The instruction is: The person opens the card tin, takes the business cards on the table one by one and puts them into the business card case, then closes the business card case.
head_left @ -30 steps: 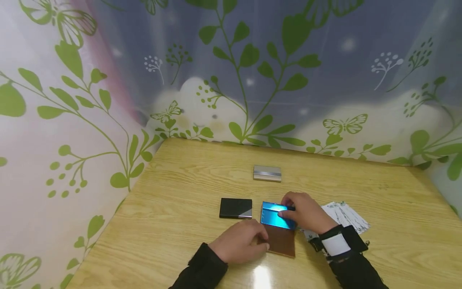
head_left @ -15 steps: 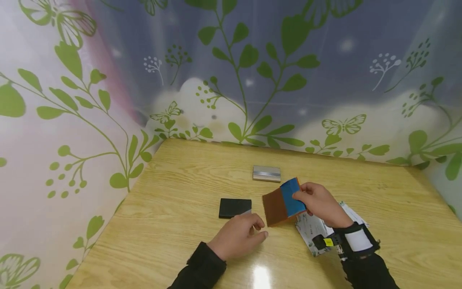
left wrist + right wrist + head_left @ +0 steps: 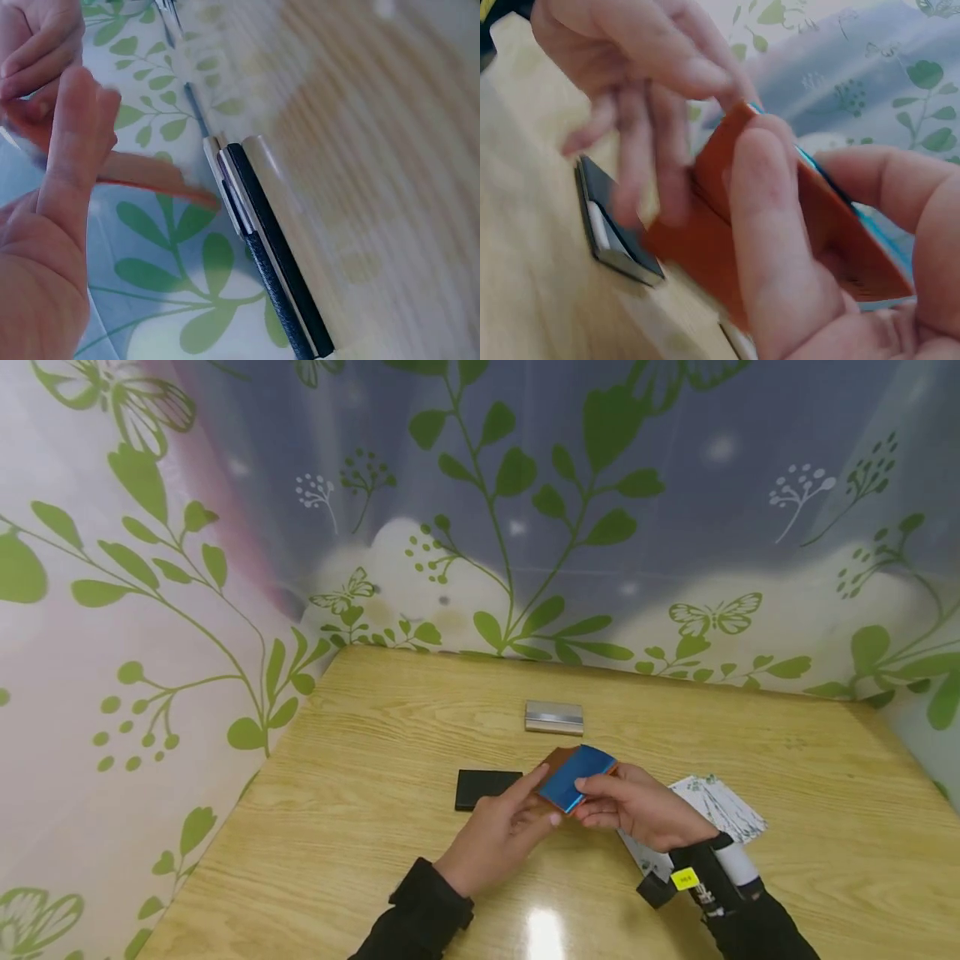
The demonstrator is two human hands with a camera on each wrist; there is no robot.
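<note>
An orange-brown card holder point(image 3: 572, 777) with a shiny blue panel is raised over the table, partly folded. My right hand point(image 3: 648, 814) pinches its right end, the thumb on the blue side. In the right wrist view, my right hand's finger point(image 3: 761, 195) presses the orange outer side point(image 3: 712, 259). My left hand point(image 3: 487, 843) is at the holder's other end, thumb by its corner and the straight, blurred fingers against the flap. A black card case point(image 3: 483, 787) lies just beyond the left hand, which partly overlaps it.
A silver card case point(image 3: 553, 718) lies farther back on the wooden table point(image 3: 375, 735). Fanned printed cards point(image 3: 723, 806) lie right of the hands, partly hidden by the right forearm. A leaf-patterned curtain point(image 3: 450, 585) borders the table's back and left sides.
The holder went from lying unfolded on the table to being lifted and turned in my right hand. Its brown flap is now folded closer to the blue panel. My left hand has reached the flap.
</note>
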